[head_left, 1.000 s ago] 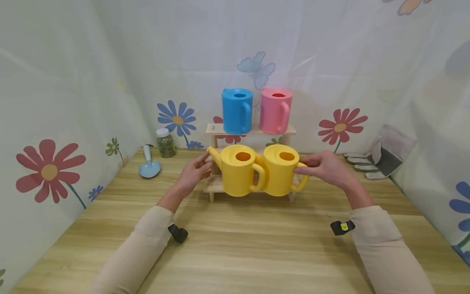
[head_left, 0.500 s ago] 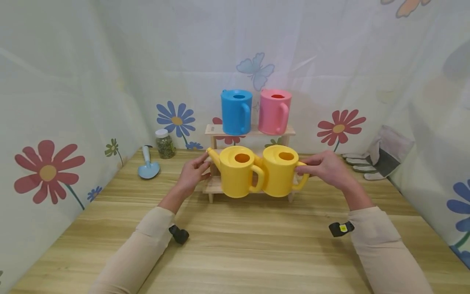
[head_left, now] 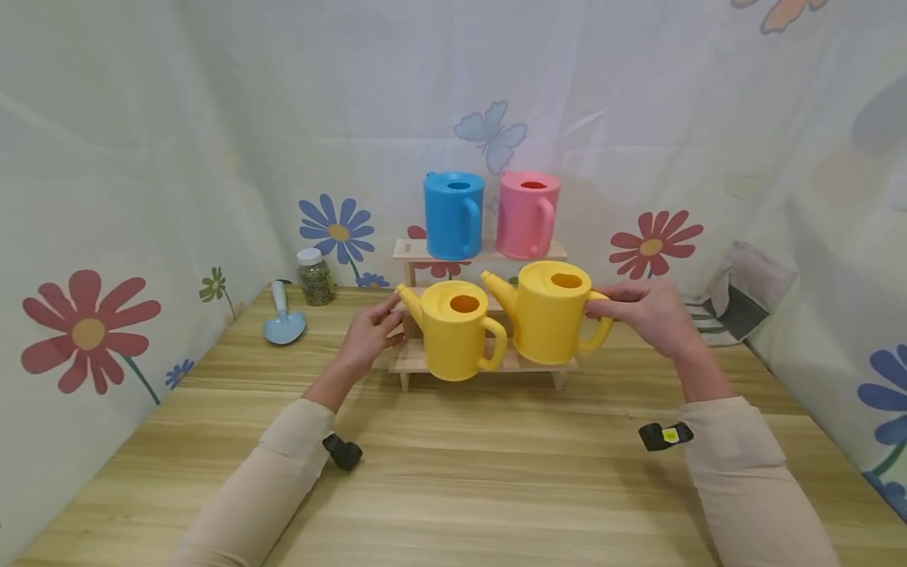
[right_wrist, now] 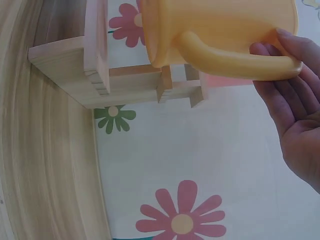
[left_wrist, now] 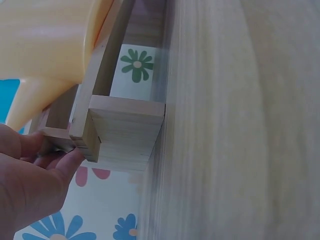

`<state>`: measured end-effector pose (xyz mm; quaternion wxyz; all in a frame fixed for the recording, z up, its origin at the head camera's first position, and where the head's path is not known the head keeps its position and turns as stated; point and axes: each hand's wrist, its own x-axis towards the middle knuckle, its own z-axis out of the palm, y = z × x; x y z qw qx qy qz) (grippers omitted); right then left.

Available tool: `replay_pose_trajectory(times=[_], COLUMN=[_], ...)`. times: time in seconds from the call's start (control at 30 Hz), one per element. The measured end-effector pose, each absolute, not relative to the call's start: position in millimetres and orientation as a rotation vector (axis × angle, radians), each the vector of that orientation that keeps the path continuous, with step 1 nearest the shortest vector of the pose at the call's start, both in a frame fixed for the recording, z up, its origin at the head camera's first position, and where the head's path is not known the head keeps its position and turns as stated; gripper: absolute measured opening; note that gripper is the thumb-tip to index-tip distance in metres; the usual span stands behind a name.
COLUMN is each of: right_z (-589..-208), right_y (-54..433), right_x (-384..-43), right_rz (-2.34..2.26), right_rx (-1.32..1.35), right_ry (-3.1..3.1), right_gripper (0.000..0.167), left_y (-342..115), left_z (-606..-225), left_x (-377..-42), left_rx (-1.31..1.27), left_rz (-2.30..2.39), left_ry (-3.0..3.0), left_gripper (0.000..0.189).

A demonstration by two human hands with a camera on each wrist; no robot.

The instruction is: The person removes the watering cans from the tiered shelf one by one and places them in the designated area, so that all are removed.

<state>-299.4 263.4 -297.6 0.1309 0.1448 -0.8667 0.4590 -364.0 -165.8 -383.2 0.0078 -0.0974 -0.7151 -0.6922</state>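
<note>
My right hand (head_left: 655, 316) grips the handle of a yellow watering can (head_left: 551, 315), its thumb and fingers round the top of the handle. In the right wrist view this can (right_wrist: 225, 30) hangs clear of the wooden stand's lower board. A second yellow watering can (head_left: 453, 335) stands on the lower tier of the wooden stand (head_left: 411, 358), spout to the left. Beside that spout is my left hand (head_left: 368, 339). The left wrist view has its thumb and fingers (left_wrist: 67, 165) pinching the end of the stand (left_wrist: 82, 125).
On the top tier stand a blue watering can (head_left: 453, 216) and a pink watering can (head_left: 526, 216). A light-blue trowel (head_left: 283, 324) and a lidded jar (head_left: 315, 277) are at the back left. Gardening gloves (head_left: 744, 295) lean at the back right.
The right-hand yellow watering can has risen and moved right with my right hand, opening a gap to the other yellow can. My left hand stays at the stand's end.
</note>
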Motion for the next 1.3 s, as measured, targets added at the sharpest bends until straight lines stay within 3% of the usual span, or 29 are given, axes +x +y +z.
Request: replay_pose_trajectory(times=[0.4, 0.8, 1.1, 1.3], right_z=[-289.4, -279.3, -277.4, -277.3], right_y=[266.9, 300.6, 326.0, 336.8], right_x=[-295.7, -289.8, -291.6, -292.8], right_rz=[1.421, 1.395, 1.505, 1.655], right_rx=[0.388, 0.282, 0.239, 0.273], right_ry=[-2.445, -2.384, -2.314, -2.228], right_gripper=[0.047, 0.045, 0.034, 0.017], left_y=[-167.4, -167.0, -167.1, -166.2], left_z=[-384.6, -386.3, -385.4, -383.0], left_x=[-364.1, -363.1, -363.5, -362.2], left_rx=[-0.317, -0.288, -0.313, -0.296], left_rz=[-2.155, -2.142, -2.132, -2.127], left_ry=[-2.238, -2.246, -2.246, -2.252], left_gripper=[0.049, 0.049, 0.049, 0.049])
